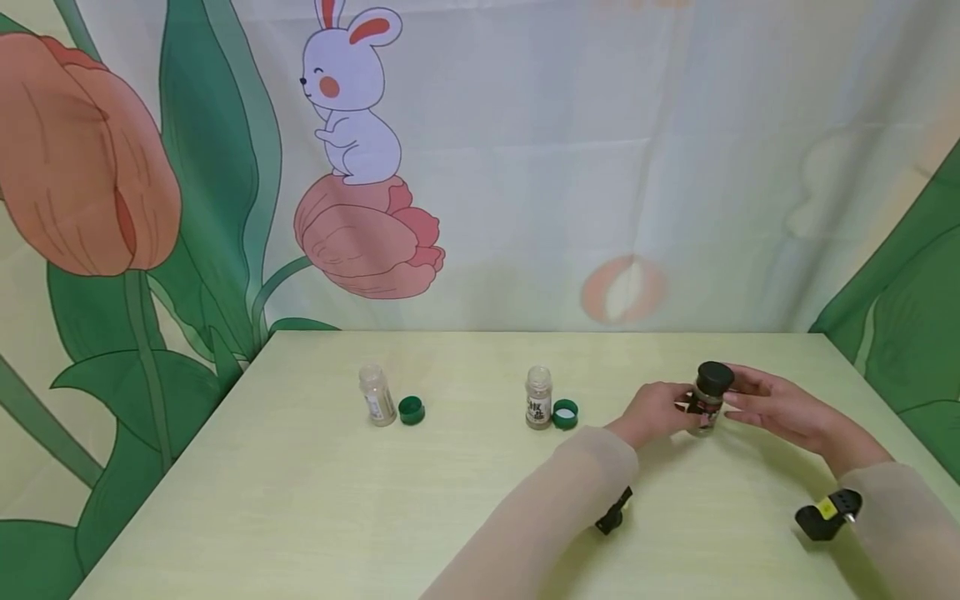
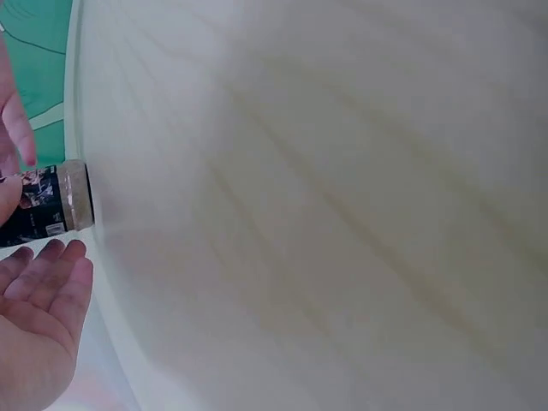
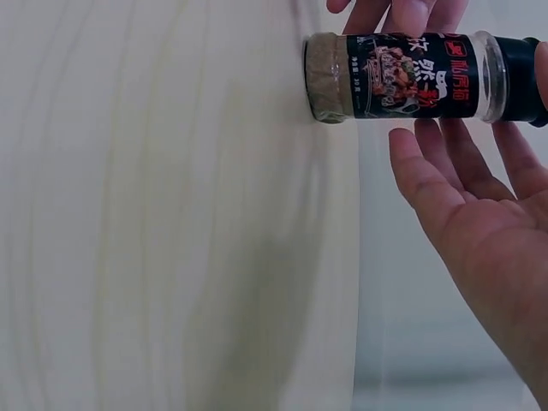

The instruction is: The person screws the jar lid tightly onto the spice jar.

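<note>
Black caps the jar (image 3: 415, 77) the left hand (image 1: 658, 411) grips and partly hides; the right hand's (image 1: 787, 412) grip is unclear.

In the head view the sleeved left arm (image 1: 536, 512) slants up and rightward, its left grip (image 1: 658, 410) holding with thumb (image 2: 7, 203) and curved fingers (image 2: 67, 295). The sleeved right arm (image 1: 903, 517) angles up and leftward; the right grip (image 1: 783, 410) faces the other from close by, palm (image 3: 492, 235) turned inward, fingers extended and slightly spread.
</note>
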`<state>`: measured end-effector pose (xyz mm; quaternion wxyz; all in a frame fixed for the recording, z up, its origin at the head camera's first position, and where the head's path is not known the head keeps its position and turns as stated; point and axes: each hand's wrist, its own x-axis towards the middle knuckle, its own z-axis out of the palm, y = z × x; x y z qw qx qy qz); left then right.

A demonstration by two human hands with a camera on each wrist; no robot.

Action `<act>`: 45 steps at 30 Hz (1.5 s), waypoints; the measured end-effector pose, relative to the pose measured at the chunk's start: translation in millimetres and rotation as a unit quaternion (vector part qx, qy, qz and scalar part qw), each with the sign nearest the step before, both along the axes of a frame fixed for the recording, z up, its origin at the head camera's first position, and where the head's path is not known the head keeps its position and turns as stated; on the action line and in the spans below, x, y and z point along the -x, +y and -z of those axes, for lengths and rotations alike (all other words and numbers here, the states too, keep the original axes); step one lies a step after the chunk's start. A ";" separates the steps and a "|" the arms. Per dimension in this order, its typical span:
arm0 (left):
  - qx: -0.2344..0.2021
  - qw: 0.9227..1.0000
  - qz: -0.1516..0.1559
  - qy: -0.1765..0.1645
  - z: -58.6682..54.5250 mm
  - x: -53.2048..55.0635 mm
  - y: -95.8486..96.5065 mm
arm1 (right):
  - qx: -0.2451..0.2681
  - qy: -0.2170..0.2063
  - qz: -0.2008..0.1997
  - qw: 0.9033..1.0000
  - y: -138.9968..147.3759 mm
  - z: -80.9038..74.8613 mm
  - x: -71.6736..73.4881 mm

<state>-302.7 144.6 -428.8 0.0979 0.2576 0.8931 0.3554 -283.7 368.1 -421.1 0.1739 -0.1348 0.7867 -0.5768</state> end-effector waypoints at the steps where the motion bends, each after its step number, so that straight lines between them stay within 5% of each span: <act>1: -0.001 1.000 -0.002 -0.005 -0.9 0.1 -1.1 | -0.009 -0.001 0.006 1.000 0.3 -0.7 -0.5; 18: 0.000 0.997 -0.060 0.055 -29.9 -10.5 -24.5 | -0.108 0.045 0.079 0.990 8.5 -15.5 -20.1; 33: -0.080 0.996 -0.030 0.017 -46.1 -25.7 -47.6 | -0.047 0.073 0.101 0.991 5.3 -20.7 -42.2; 45: -0.054 0.998 0.024 0.025 -49.9 -41.2 -56.0 | -0.044 0.106 0.086 0.990 -6.5 -25.0 -60.5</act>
